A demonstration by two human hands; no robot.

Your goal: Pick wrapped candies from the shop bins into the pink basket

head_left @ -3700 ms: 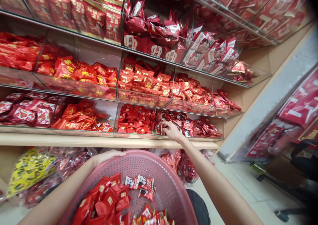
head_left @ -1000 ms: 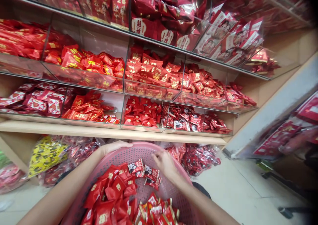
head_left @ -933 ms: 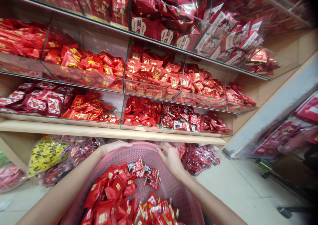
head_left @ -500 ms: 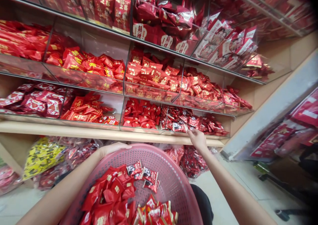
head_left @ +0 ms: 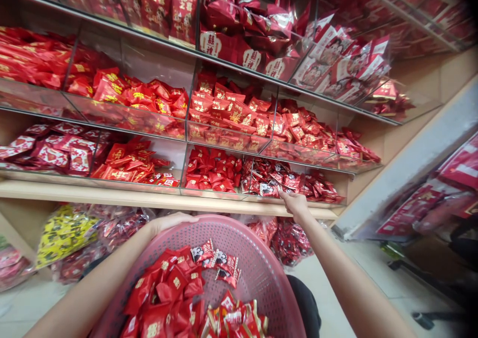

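A pink perforated basket takes up the lower middle, holding large red packets, gold-edged red packets and a few small red-and-black ones. My left hand grips the basket's far rim. In front of the lowest shelf, my right hand has its fingertips at the clear front panel, beside small red packets with black-and-white pictures. Its fingers look bent together; whether anything is between them is too small to tell.
Clear-fronted shelves of red packets rise ahead. Under them lie a yellow patterned bag and bags of red packets. To the right are a pale wall edge, hanging red packages and a black chair or stand foot.
My right hand has shifted very slightly left along the shelf front. The basket and my left hand are almost unmoved.
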